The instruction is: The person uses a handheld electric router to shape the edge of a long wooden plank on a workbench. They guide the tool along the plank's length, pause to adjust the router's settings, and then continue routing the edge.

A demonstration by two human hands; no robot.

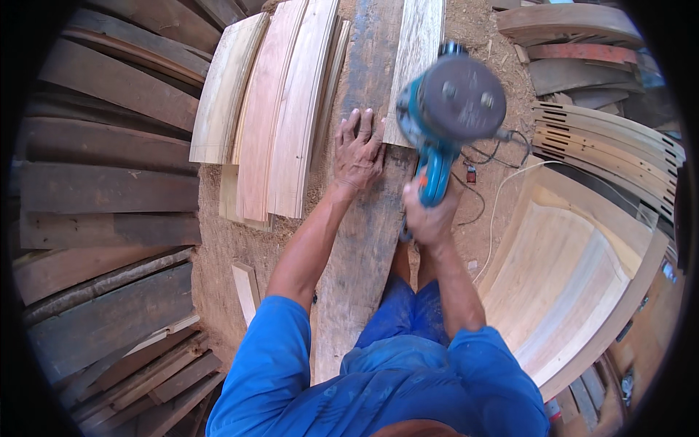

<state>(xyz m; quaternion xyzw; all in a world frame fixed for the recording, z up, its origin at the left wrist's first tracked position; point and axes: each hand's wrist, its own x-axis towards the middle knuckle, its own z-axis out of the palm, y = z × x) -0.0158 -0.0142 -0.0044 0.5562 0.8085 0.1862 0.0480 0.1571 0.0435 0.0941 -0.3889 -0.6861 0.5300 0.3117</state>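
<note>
One hand [431, 211] (right) grips round-topped tool [460, 102]; left hand [359, 159] on weathered plank [357, 251].

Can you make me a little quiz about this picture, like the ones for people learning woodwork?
1. Which hand grips the handle of the teal power tool?
2. True or false: the left hand rests on the long, worn plank.
3. Where is the big pale wooden panel? a) on the person's left; b) on the person's right; c) on top of the worn plank.

Key: 1. The right hand. 2. True. 3. b.
</note>
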